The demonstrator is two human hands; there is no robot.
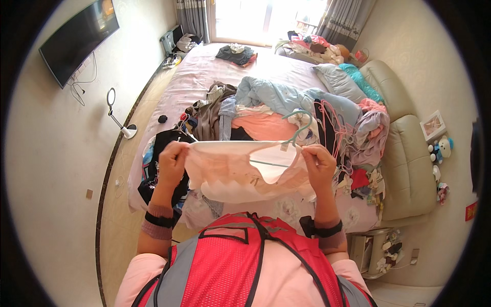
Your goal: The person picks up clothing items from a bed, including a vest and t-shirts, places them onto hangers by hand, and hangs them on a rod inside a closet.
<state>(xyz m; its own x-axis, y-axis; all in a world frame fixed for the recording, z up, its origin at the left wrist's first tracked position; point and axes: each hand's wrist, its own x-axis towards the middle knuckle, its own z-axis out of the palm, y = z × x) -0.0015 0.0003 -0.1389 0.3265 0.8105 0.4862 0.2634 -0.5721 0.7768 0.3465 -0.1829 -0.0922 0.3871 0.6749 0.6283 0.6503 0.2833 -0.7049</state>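
Between my two hands a white sleeveless top (220, 166) is stretched out sideways in front of me. My left hand (173, 156) pinches its left edge. On the other side my right hand (318, 157) grips the fabric beside the neck opening. A green clothes hanger (302, 134) sits inside the top; its hook sticks up past the edge and its bar shows through the neck hole. Beyond the top, a pile of clothes covers the bed, with a peach garment (263, 126) and a brown one (207, 113) nearest.
The bed (184, 71) carries a light blue quilt (268, 94), pink hangers (335, 128) and black clothing (163, 148). A beige headboard (406, 158) stands at the right. At the left are a wall television (79, 38) and a floor mirror or lamp (128, 130). A nightstand (365, 250) stands at the near right.
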